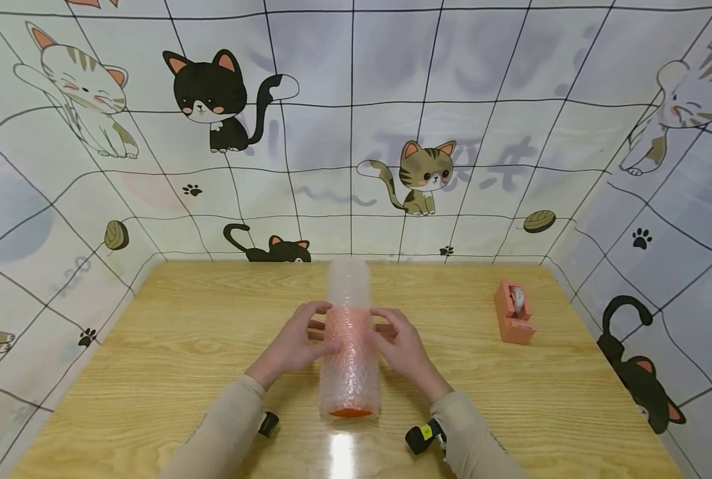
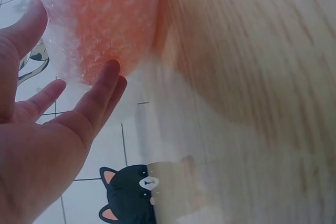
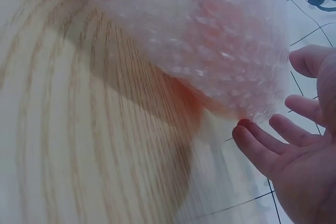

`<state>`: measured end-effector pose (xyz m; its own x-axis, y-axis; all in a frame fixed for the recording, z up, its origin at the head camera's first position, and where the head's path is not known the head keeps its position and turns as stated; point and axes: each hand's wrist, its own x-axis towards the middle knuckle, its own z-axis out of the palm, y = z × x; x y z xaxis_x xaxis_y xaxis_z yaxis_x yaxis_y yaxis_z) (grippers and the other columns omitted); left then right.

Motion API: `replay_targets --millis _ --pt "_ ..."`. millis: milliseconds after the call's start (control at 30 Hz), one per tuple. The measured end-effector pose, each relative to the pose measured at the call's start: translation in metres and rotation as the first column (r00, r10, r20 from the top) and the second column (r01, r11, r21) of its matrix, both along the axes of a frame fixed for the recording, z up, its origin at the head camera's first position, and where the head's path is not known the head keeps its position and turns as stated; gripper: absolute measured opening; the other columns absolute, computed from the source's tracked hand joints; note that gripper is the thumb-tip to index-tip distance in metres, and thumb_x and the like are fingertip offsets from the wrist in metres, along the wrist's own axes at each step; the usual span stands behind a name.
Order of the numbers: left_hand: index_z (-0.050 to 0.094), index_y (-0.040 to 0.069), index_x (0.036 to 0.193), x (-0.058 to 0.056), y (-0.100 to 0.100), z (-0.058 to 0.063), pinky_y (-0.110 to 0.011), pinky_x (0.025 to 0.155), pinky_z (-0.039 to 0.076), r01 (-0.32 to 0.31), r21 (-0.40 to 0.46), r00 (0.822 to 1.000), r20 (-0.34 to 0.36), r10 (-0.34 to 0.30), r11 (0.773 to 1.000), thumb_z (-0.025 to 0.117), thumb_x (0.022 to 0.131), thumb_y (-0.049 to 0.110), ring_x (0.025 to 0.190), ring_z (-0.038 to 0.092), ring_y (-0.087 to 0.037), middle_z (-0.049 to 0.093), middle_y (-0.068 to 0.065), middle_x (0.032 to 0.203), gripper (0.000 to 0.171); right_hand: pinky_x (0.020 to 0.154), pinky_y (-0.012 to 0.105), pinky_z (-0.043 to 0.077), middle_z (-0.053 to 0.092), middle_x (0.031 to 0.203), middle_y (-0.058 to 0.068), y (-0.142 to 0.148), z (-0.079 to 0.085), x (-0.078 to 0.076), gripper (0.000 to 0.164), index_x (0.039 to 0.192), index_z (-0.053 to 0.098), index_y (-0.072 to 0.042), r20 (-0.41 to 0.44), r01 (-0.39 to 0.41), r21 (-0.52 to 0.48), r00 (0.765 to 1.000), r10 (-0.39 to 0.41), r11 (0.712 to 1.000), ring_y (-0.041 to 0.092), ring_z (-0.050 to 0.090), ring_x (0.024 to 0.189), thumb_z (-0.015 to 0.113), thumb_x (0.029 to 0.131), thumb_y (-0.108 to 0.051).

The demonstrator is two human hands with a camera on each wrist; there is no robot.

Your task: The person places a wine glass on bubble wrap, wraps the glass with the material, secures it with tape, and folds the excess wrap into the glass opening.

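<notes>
Orange object rolled in clear bubble wrap (image 1: 351,362) lies mid-bench, straight ahead of the person, long axis running away toward the cat-print wall covering (image 1: 314,179). Empty-looking wrap extends past the orange at the far end. Main relation: bundle sits between left hand (image 1: 296,342) and right hand (image 1: 405,346), both about midway along its length, so contact comes across the axis. Neither hand clearly nearer; left thumb laps onto the wrap, right fingertips at its edge. Hands: fingers apart, loosely bent, touching the sides, not wrapped round; pressure can't be told. Can't tell if bundle is fully flat on the pale wood-grain bench (image 1: 212,319). Coral-pink block-shaped tape dispenser (image 1: 516,331) well apart, right side.
</notes>
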<state>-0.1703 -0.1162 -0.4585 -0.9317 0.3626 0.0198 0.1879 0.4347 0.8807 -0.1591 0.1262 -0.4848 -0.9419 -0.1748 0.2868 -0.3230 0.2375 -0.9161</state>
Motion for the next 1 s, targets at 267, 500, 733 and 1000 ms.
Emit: replay_targets --millis 267,500,733,1000 --pt "0.037 0.003 0.151 -0.005 -0.001 -0.007 -0.046 0.105 0.052 0.097 0.101 0.992 0.073 -0.104 0.990 0.078 0.092 0.007 0.132 0.055 -0.042 0.042 -0.021 0.154 0.072 0.091 0.045 0.059 0.059 0.128 0.021 0.005 0.001 0.000 0.037 0.130 0.065 0.001 -0.050 0.025 -0.004 0.998 -0.025 1.000 0.043 0.066 0.104 0.071 0.093 0.004" --pt "0.036 0.001 0.152 -0.006 -0.001 -0.008 -0.049 0.108 0.050 0.144 0.063 0.987 0.065 -0.148 0.988 0.076 0.095 0.010 0.136 0.052 -0.042 0.042 -0.023 0.156 0.070 0.087 0.048 0.060 0.062 0.127 0.020 0.008 0.001 -0.002 0.038 0.129 0.066 0.002 -0.136 0.033 0.004 0.990 -0.032 0.999 0.039 0.064 0.103 0.071 0.092 0.007" --pt "0.042 0.009 0.149 -0.006 0.000 -0.010 -0.052 0.100 0.050 0.155 -0.034 0.988 0.017 -0.154 0.987 0.076 0.095 0.017 0.132 0.056 -0.036 0.050 -0.016 0.152 0.064 0.086 0.059 0.057 0.062 0.130 0.021 0.010 0.004 0.000 0.039 0.129 0.066 0.002 -0.183 0.028 0.026 0.983 -0.022 0.999 0.039 0.063 0.103 0.071 0.090 0.007" --pt "0.047 0.011 0.149 -0.005 -0.001 -0.010 -0.054 0.100 0.049 0.120 -0.111 0.993 -0.005 -0.122 0.986 0.079 0.093 0.020 0.127 0.054 -0.034 0.051 -0.011 0.150 0.065 0.085 0.061 0.057 0.064 0.131 0.020 0.012 0.008 -0.001 0.044 0.130 0.066 0.001 -0.202 0.022 0.058 0.979 -0.010 0.998 0.039 0.065 0.103 0.072 0.087 0.009"
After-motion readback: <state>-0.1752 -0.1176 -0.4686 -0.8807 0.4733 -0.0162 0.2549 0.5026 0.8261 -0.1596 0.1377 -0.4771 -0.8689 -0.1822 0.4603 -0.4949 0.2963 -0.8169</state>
